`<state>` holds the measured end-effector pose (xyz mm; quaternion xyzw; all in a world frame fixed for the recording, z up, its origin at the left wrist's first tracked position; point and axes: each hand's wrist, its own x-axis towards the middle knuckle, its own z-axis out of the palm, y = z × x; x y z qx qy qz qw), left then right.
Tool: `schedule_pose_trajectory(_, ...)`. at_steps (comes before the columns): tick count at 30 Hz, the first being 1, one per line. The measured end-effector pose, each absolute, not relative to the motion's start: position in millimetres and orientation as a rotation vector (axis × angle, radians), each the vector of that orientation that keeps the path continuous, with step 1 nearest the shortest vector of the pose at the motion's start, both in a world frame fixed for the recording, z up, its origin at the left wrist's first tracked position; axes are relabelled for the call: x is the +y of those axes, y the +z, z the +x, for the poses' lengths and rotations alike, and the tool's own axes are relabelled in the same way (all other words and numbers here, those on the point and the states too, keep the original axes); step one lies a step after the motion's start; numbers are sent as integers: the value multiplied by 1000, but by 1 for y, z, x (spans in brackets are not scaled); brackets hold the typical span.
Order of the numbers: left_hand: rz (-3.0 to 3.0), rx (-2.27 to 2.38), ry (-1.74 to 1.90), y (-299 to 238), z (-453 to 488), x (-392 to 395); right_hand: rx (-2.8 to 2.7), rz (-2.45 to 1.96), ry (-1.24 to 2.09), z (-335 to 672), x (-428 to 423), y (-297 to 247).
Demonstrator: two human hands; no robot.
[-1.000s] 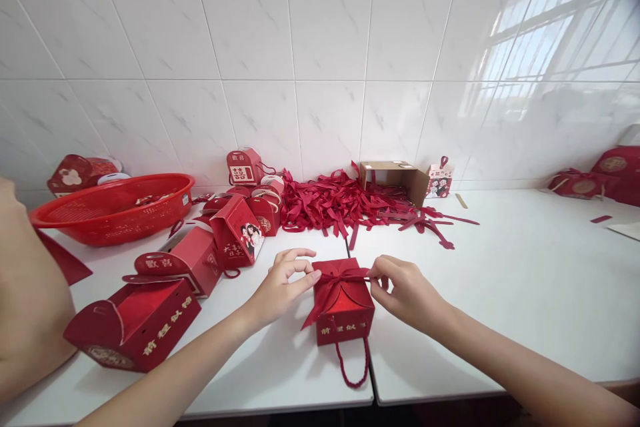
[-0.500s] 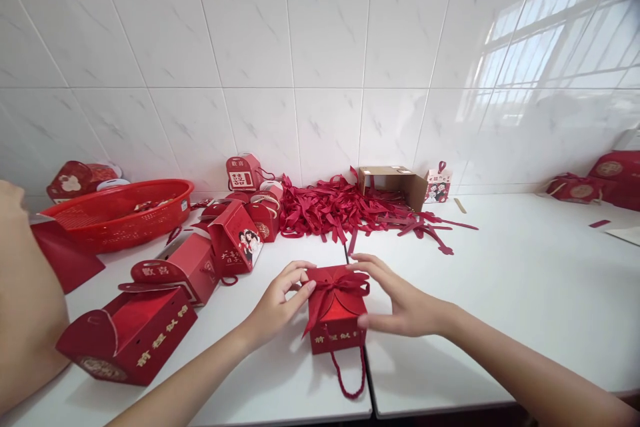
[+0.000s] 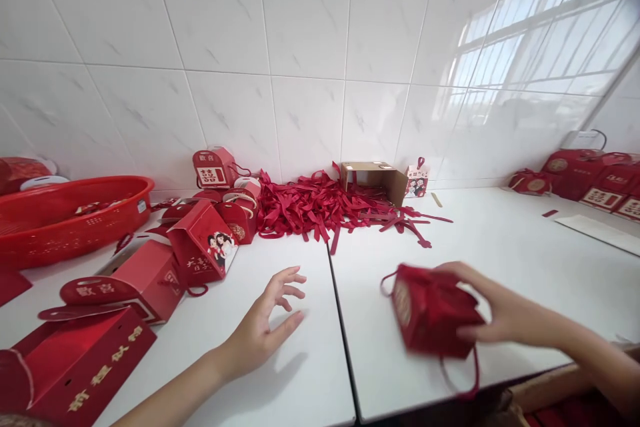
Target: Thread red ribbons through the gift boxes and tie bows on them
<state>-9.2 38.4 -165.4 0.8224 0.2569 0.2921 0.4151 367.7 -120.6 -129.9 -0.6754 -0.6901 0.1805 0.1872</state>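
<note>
The right hand [image 3: 503, 310] grips a red gift box [image 3: 425, 320] from its right side, with the thumb toward the near face and the fingers at the far side. The box is tilted over the right section of the white table [image 3: 510, 247], near the front edge; blur makes it impossible to tell whether its base touches the surface. A cord handle [image 3: 476, 373] hangs from the near side. The left hand [image 3: 255, 330] is raised above the left section, beside the seam, with thumb and fingers spread wide. Behind both hands, a pile of red ribbons [image 3: 300, 207] lies against a cardboard carton [image 3: 399, 188]. Further red boxes [image 3: 150, 280] stand at the left, in front of a red plastic basket [image 3: 115, 223].
</note>
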Motion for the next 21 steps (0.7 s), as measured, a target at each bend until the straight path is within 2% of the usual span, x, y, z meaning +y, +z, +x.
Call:
schedule_pose_trajectory(3,2055,780,685,-174,-10,45,-1121,-2573,-389,426,-124,-149)
schedule_pose_trajectory(5,2032,833,673,-180,-10,47,-1103,-2657,-619,441,-118,-163)
schedule_pose_trajectory(7,2029,863,651,-184,-10,48,-1237,-2705,-538,434,-108,-174)
schedule_pose_trajectory(10,2037,917,608,-188,-12,49,-1513,-2692,-216,400,-86,-182)
schedule_pose_trajectory(16,2019,968,685,-193,-16,50,-2018,-2328,482,328,-46,-192)
schedule_pose_trajectory(18,2036,984,676,-194,-16,52,-2085,-2225,521,311,-31,-196)
schedule_pose_trajectory(21,2084,1024,677,-191,-14,52,-2153,-2096,280,287,0,-202)
